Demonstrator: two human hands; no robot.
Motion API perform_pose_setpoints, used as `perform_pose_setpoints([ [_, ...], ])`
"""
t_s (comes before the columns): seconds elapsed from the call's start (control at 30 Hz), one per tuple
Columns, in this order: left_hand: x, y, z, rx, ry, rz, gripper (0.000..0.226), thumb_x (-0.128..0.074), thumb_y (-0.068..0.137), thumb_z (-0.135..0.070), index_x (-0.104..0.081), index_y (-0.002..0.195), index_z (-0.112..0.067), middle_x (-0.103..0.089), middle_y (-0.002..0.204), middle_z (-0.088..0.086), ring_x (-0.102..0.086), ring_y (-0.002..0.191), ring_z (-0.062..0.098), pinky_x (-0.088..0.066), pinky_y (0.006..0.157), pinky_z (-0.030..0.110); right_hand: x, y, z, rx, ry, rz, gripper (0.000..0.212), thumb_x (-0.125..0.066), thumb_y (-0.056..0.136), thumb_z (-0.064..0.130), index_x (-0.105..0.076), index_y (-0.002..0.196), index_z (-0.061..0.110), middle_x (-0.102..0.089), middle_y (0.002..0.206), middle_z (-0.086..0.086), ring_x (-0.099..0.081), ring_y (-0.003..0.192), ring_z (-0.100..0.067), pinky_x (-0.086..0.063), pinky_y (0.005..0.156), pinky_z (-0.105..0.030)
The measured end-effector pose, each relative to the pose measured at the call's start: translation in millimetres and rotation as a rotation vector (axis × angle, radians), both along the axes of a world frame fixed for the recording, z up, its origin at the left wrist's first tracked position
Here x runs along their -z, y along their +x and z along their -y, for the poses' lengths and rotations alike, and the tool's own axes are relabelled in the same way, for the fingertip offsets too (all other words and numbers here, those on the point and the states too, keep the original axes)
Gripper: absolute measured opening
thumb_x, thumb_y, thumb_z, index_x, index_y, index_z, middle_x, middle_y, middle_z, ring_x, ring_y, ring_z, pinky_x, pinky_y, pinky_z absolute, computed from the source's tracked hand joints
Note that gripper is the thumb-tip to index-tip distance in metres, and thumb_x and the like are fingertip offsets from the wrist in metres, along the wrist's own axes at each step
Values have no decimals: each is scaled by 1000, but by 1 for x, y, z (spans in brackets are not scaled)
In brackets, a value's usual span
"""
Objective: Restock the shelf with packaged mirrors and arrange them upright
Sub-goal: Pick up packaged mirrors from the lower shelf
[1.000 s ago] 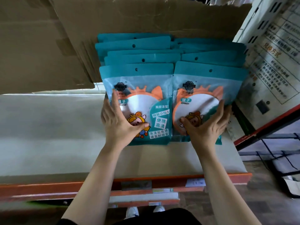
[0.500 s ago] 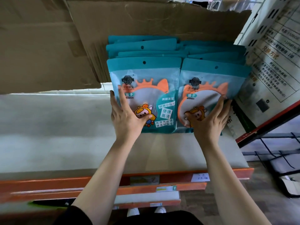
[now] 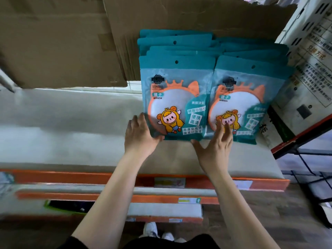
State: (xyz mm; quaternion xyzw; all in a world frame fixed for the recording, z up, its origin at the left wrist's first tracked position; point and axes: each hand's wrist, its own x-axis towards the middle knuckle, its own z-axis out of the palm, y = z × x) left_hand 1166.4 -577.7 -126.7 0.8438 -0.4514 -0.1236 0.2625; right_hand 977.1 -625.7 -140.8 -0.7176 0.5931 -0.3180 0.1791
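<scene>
On the shelf (image 3: pixel 71 141) at twelve o'clock, touching left packet (image 3: pixel 177 90) with spread left hand (image 3: pixel 140 139), right packet (image 3: pixel 248 90) with spread right hand (image 3: pixel 215 150).

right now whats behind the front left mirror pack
More teal packs stand lined up behind the front left mirror pack, only their top strips showing. Past them is a cardboard sheet. Their lower parts, and the exact count, are covered.
</scene>
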Motion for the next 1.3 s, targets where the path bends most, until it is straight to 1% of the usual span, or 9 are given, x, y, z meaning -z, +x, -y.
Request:
perform_pose_setpoints([
  [0.13, -5, -9, -16, -23, 100, 44, 99, -73, 74, -48, -15, 146, -13, -27, 151, 14, -24, 139, 31, -26, 115, 44, -7, 12, -14, -103, -31, -22, 87, -76, 76, 34, -29, 145, 7, -23, 149, -25, -18, 139, -45, -25, 110, -57],
  [0.23, -11, -17, -41, -69, 155, 45, 94, -65, 81, -48, -11, 149, -13, -15, 156, 14, -14, 144, 31, -14, 116, 39, -16, 20, -26, -204, 14, -44, 84, -73, 80, 33, -28, 146, 9, -20, 151, -24, -15, 140, -41, -22, 112, -52],
  [0.43, -26, -13, -100, -210, 175, 32, 75, -67, 81, -40, -32, 142, -12, -38, 141, 15, -35, 130, 34, -32, 104, 40, -21, 38, -52, -396, 113, -153, 77, -68, 83, 34, -29, 144, 8, -26, 150, -21, -22, 138, -38, -20, 112, -47],
  [0.53, -30, -3, -135, -306, 176, 17, 71, -63, 85, -38, -32, 144, -15, -36, 144, 14, -34, 131, 34, -31, 108, 41, -24, 54, -67, -516, 129, -186, 61, -66, 84, 31, -41, 136, 12, -39, 142, -16, -34, 132, -34, -27, 109, -44],
  [0.63, -34, 6, -166, -379, 144, -23, 72, -59, 87, -47, -29, 145, -17, -28, 150, 10, -29, 136, 30, -32, 110, 43, -31, 72, -79, -623, 138, -194, 51, -63, 85, 29, -47, 132, 14, -45, 137, -10, -40, 128, -29, -29, 106, -39],
  [0.87, -43, 54, -249, -534, 74, -90, 70, -56, 88, -49, -28, 145, -21, -36, 146, 7, -43, 128, 26, -39, 100, 41, -49, 150, -131, -845, 168, -165, 50, -60, 88, 32, -46, 134, 14, -45, 139, -10, -41, 129, -27, -32, 106, -38],
  [1.07, -37, 112, -341, -612, -13, -141, 65, -57, 89, -42, -28, 144, -22, -40, 142, 6, -41, 128, 23, -38, 98, 35, -46, 220, -218, -962, 155, -182, 48, -58, 91, 29, -45, 134, 13, -47, 136, -9, -42, 127, -24, -32, 103, -33],
  [1.2, -36, 166, -397, -659, -80, -142, 66, -57, 90, -40, -26, 145, -22, -39, 144, 5, -38, 132, 20, -36, 102, 35, -55, 282, -270, -1015, 134, -168, 47, -57, 91, 28, -44, 134, 14, -48, 134, -7, -44, 123, -22, -34, 99, -32],
  [1.3, -36, 198, -438, -681, -117, -126, 61, -56, 90, -41, -30, 143, -23, -43, 140, 4, -42, 129, 20, -40, 101, 36, -59, 322, -304, -1051, 135, -150, 47, -58, 91, 30, -44, 134, 15, -50, 134, -5, -46, 122, -22, -35, 101, -35],
])
